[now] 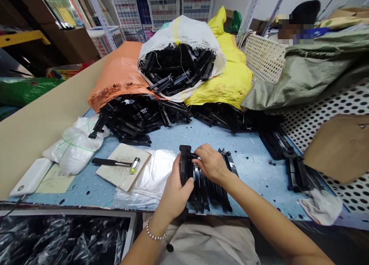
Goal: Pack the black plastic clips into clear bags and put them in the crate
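Observation:
My left hand [175, 190] is closed around a black plastic part [184, 163] held upright at the left end of a row of black plastic parts [213, 188] on the blue table [253, 161]. My right hand [211, 163] rests on top of the row, its fingers curled and pinching the top of the same upright part. The row lies close to the table's front edge, right in front of me. A bead bracelet circles my left wrist.
Orange [121, 76], white [184, 38] and yellow [230, 80] sacks spill black parts at the back. A small hammer [115, 163] lies on a board at left beside clear plastic bags [75, 145]. More black parts [291, 161], a rag [319, 205] and cardboard [340, 145] lie at right. Another person sits far back right.

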Available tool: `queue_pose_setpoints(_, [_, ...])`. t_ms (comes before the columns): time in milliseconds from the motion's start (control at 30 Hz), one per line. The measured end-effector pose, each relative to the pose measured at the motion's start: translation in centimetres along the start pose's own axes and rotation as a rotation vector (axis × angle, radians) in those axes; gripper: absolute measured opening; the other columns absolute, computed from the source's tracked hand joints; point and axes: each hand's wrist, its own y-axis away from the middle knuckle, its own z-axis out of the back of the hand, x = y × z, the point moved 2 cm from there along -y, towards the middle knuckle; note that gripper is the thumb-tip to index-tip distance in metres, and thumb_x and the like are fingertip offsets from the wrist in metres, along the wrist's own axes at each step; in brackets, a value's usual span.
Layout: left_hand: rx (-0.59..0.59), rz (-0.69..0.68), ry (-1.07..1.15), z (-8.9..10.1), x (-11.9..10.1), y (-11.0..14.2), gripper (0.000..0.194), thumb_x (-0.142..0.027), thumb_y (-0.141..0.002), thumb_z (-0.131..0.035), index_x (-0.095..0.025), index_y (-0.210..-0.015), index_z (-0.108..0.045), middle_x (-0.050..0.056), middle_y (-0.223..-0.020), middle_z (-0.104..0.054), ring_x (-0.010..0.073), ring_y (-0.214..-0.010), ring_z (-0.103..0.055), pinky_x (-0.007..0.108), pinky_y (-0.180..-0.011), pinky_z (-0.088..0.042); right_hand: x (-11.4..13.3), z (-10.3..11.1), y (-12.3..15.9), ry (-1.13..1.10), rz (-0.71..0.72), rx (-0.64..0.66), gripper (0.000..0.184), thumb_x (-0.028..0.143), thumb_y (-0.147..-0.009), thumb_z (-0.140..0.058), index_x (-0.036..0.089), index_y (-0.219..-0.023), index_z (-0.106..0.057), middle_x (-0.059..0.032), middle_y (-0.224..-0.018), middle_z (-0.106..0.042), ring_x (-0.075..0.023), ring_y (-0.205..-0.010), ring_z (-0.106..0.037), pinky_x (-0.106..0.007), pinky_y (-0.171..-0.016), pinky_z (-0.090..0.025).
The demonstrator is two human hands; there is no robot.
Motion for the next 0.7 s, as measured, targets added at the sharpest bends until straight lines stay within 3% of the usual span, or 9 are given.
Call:
queue_pose_setpoints(67, [-0.001, -0.013, -0.039, -0.4, 0.0, 0.1, 0.070, -0.014, -0.081, -0.050, -0.020, -0.146, -0.025, 0.010, -0.149, -0.036, 0.0253, -0.139, -0.031, 0.042, -0.116, -0.023, 0.1, -0.2, -0.2, -0.034, -0.017, 0.033, 0.034, 0.045, -0.097, -0.033, 0.020, -0.088, -0.054, -0.0079, -0.080, -0.058, -0.0215, -0.076, -0.050, -0.035, -0.068, -0.042])
queue_pose_setpoints(200, [-0.064, -0.011, -0.086, -0.3, 0.6, -0.7, 0.072, -0.017, -0.081, -0.052, -0.019, -0.147, -0.023, 0.012, -0.149, -0.035, 0.0265, -0.138, -0.033, 0.042, -0.115, -0.025, 0.1, -1.4, 0.0, -0.357, -0.346, 0.078, 0.039, 0.045, -0.100, -0.023, 0.021, -0.085, -0.050, -0.0007, -0.069, -0.053, -0.0164, -0.064, -0.051, -0.029, -0.059, -0.041])
queue_pose_setpoints(267, [-0.105, 0.008, -0.056, 0.3, 1.2, -1.3, 0.068, -0.024, -0.084, -0.054, -0.019, -0.145, -0.025, 0.012, -0.145, -0.041, 0.0266, -0.134, -0.038, 0.042, -0.112, -0.028, 0.8, -1.9, 0.8, -0.434, -0.402, 0.152, 0.043, 0.044, -0.101, -0.018, 0.022, -0.082, -0.049, 0.0006, -0.067, -0.053, -0.0151, -0.062, -0.051, -0.027, -0.058, -0.041])
queue_pose_setpoints(400, [-0.208, 0.084, 0.041, 1.4, 2.8, -2.1, 0.053, -0.041, -0.090, -0.049, -0.021, -0.137, -0.038, 0.009, -0.131, -0.053, 0.0249, -0.124, -0.048, 0.040, -0.108, -0.033, 4.2, -2.9, 3.8, -0.124, -0.079, 0.256, 0.036, 0.044, -0.097, -0.033, 0.020, -0.081, -0.055, -0.0057, -0.076, -0.059, -0.0200, -0.072, -0.051, -0.033, -0.066, -0.040])
queue_pose_setpoints(500, [-0.236, 0.093, 0.076, 1.3, 4.3, -1.9, 0.045, -0.044, -0.091, -0.047, -0.020, -0.129, -0.047, 0.008, -0.128, -0.056, 0.0232, -0.123, -0.049, 0.036, -0.107, -0.034, 5.7, -3.9, 5.9, 0.020, -0.022, 0.279, 0.035, 0.036, -0.099, -0.032, 0.020, -0.078, -0.056, -0.0061, -0.072, -0.059, -0.0198, -0.068, -0.050, -0.032, -0.063, -0.038])
queue_pose_setpoints(600, [-0.195, 0.128, -0.005, 1.0, 6.1, -1.0, 0.043, -0.046, -0.091, -0.044, -0.018, -0.123, -0.052, 0.009, -0.125, -0.059, 0.0235, -0.120, -0.052, 0.036, -0.103, -0.037, 3.6, -3.9, 5.9, 0.031, -0.150, 0.336, 0.036, 0.036, -0.099, -0.031, 0.022, -0.078, -0.055, -0.0029, -0.071, -0.059, -0.0177, -0.065, -0.052, -0.029, -0.061, -0.038])
queue_pose_setpoints(700, [-0.060, 0.268, -0.317, 0.6, 7.6, -0.2, 0.045, -0.050, -0.092, -0.036, -0.016, -0.110, -0.060, 0.013, -0.102, -0.069, 0.0284, -0.098, -0.063, 0.039, -0.085, -0.045, -2.2, -2.0, 3.3, 0.211, -0.368, 0.288, 0.032, 0.036, -0.099, -0.031, 0.023, -0.090, -0.059, -0.0048, -0.085, -0.065, -0.0187, -0.079, -0.057, -0.028, -0.068, -0.042])
